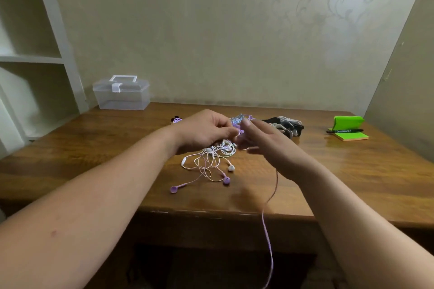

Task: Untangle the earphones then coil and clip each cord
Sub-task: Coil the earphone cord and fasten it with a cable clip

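Gleaming brown wooden table (94, 148) beneath tangled earphones (225, 148), patterned wall (211, 42) behind.

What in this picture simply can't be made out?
Head view only:
- Far end of the loose purple cord: cut off by the bottom edge.
- Knot in the tangle of white and purple earphone cords: hidden behind the left hand and the blurred right hand.
- Black and white bundle: partly hidden by the right hand, blurred.
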A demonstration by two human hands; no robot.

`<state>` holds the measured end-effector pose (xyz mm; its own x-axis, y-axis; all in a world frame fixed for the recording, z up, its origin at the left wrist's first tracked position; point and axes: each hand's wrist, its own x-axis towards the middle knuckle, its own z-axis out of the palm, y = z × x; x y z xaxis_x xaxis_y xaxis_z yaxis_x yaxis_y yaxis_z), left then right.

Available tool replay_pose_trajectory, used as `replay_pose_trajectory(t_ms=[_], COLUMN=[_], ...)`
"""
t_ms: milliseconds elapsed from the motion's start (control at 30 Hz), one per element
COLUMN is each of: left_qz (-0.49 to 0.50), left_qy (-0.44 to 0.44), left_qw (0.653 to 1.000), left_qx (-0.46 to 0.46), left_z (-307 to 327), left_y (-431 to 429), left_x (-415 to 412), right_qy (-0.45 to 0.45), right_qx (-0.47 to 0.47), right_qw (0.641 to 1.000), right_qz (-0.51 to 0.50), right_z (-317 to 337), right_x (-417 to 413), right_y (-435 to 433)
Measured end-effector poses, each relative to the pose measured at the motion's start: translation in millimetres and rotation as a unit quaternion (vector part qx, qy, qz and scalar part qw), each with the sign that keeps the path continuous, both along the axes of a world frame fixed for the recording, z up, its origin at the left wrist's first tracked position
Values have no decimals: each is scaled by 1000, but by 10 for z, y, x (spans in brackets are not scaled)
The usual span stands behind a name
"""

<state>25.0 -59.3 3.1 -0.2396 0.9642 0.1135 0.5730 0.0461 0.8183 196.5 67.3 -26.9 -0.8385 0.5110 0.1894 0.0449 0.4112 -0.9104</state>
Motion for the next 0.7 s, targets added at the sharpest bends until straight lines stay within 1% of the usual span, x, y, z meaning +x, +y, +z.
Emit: replay_pose_trajectory(t_ms=[33, 67, 100, 167, 200, 233, 300, 367, 467, 567, 600, 633, 700], left_qz=[-6, -8, -2, 16, 13, 8, 3, 13, 22, 8, 4, 2, 3], left_qy=[6, 5, 12, 28, 30, 30, 35, 31, 4, -15, -23, -33, -37], left_qw=[1000, 1000, 1000, 999, 999, 1000, 999, 999, 999, 997, 997, 997, 998], left_qx=[8, 16, 17, 12, 8, 3, 3, 1, -32, -71, -73, -68, -51], left_z=[0, 0, 3, -8, -26, -39, -58, -91, -138, -91, -58, -30, 19], left_y=[63, 116, 147, 172, 183, 188, 220, 265, 263, 204, 189, 192, 246], left_x=[46, 73, 82, 52, 29, 19, 11, 8, -69, -228, -265, -299, -305], right_qy=[-4, -11, -23, -35, -39, -41, -40, -33, 5, 74, 83, 75, 45], right_qx=[-26, -30, 1, 108, 135, 125, 51, -6, -49, -140, -145, -126, -24], right_qw=[999, 999, 1000, 993, 990, 991, 997, 998, 999, 985, 983, 984, 992], right_qz=[21, 29, 21, -6, -5, 7, 42, 50, 13, -62, -83, -97, -119], right_z=[43, 77, 99, 104, 95, 73, 12, -84, -219, -349, -390, -421, -438], right_x=[-69, -117, -147, -168, -152, -145, -160, -184, -147, -52, -20, -9, -48], right_y=[-61, -88, -68, 11, 50, 84, 108, 169, 361, 603, 653, 681, 676])
